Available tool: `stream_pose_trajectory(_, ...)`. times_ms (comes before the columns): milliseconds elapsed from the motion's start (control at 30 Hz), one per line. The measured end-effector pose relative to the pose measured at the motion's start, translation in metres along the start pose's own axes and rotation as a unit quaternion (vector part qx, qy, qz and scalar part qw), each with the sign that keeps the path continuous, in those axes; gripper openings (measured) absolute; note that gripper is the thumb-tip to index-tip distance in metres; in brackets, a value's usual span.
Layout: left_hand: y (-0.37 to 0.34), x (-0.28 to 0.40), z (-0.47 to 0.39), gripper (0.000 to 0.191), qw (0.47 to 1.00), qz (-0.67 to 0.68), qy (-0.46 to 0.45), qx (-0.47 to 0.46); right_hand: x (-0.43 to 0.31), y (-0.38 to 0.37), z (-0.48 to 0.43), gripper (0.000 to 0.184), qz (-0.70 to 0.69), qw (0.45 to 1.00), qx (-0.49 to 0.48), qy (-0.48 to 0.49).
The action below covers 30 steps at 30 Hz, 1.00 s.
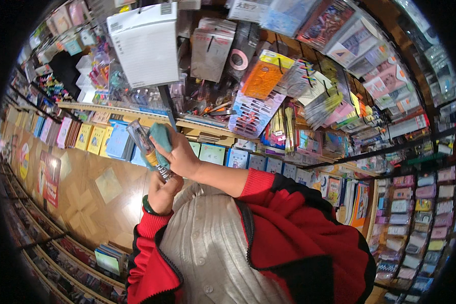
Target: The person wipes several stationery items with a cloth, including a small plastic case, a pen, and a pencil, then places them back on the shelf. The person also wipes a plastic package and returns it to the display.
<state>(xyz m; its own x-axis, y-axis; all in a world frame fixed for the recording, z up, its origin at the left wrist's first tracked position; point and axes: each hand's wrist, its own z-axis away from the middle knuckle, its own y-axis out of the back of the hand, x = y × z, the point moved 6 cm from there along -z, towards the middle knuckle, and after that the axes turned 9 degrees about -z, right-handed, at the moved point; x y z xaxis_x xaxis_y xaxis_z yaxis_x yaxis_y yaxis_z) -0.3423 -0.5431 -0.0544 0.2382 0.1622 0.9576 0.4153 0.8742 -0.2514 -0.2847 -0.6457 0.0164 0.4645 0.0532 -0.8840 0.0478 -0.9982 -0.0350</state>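
My left hand (161,193), with a dark green bangle at its wrist, grips the lower end of a slim clear plastic container (137,136). The container has a yellow band and a dark lower part with white lettering; it is tilted, its clear end up and to the left. In my right hand (182,154) is a teal cloth (161,137), bunched against the container's side. What is inside the clear part is too blurred to tell. Both hands are in front of my body, just short of a wooden shelf edge (212,128).
Hanging packs fill the rack ahead, among them a white lined paper pad (144,49) and an orange pack (266,78). Notebooks (117,140) stand in a row below the shelf. Wooden floor (95,190) lies to the left, more shelving (60,250) at lower left.
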Motion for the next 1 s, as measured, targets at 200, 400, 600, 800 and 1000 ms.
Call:
stream_pose_trajectory(200,0.012,0.015,-0.008,0.025,0.938,-0.210,-0.176,0.210,-0.005,0.007,0.006,0.045,0.083,0.996,-0.023,-0.026)
stream_pose_trajectory(400,-0.013,0.046,0.010,0.025,0.785,-0.542,-0.192,0.230,-0.024,0.023,-0.019,0.030,0.118,0.992,-0.004,0.043)
stream_pose_trajectory(600,0.001,0.036,0.009,0.026,0.852,-0.412,-0.197,0.257,-0.036,0.005,0.003,0.028,0.237,0.953,-0.094,0.163)
stream_pose_trajectory(800,0.016,0.023,0.006,0.025,0.871,-0.370,-0.242,0.215,-0.041,-0.023,0.024,0.033,0.208,0.949,-0.157,0.179)
stream_pose_trajectory(1000,0.003,0.038,0.012,0.019,0.865,-0.395,-0.204,0.233,-0.023,0.032,-0.028,0.033,0.297,0.941,-0.032,0.161)
